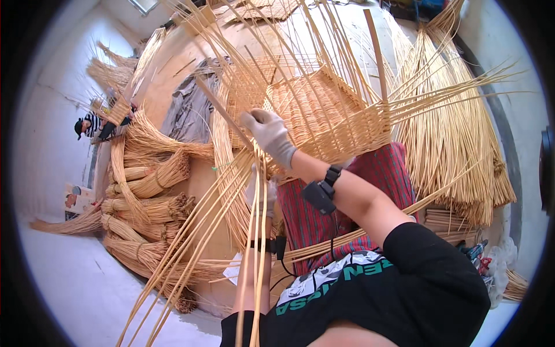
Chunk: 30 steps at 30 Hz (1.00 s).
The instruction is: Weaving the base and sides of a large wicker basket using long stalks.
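A half-woven wicker basket [352,134] rests tilted over my lap, with long unwoven rods standing up from its far side and fanning out at its right corner. My right hand [272,136], in a pale work glove, is at the basket's near left corner, its fingers curled. What they pinch is too small to make out. Just below it my left hand [263,196], also gloved, is partly hidden behind loose wicker rods [202,222] that trail toward me; its fingers do not show. A flat wooden stick [222,111] slants up beside my right hand.
Red striped cloth [381,173] covers my legs. Tied wicker bundles [153,211] are stacked at left, and a large sheaf of rods [445,127] leans at right. Grey cloth [191,107] lies on the floor. Another person [92,124] sits at far left with wickerwork.
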Each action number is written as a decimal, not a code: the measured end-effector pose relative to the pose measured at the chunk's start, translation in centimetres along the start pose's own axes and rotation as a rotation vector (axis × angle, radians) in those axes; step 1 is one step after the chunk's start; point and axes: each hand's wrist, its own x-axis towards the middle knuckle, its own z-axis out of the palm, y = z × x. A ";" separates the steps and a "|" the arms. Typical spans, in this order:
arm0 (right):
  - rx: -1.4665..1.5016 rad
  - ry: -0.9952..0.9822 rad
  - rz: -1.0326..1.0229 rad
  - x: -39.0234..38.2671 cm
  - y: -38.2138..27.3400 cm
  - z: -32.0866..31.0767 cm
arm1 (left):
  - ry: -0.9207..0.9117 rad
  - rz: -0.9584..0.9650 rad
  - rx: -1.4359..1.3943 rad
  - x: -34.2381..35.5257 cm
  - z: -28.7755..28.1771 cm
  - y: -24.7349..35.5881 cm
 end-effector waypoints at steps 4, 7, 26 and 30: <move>-0.346 -0.072 -0.147 2.9 -1.2 -0.7 | 0.018 0.047 0.115 0.5 0.6 2.6; 0.409 0.265 -0.630 2.0 -5.3 0.4 | -0.092 -0.079 0.205 0.9 0.2 5.5; 0.313 0.264 0.048 -8.0 8.4 -20.0 | 0.135 0.268 -0.048 -2.7 2.2 16.0; 0.288 0.202 0.080 -7.6 7.2 -16.8 | -0.301 -0.276 -0.528 4.1 -1.2 16.4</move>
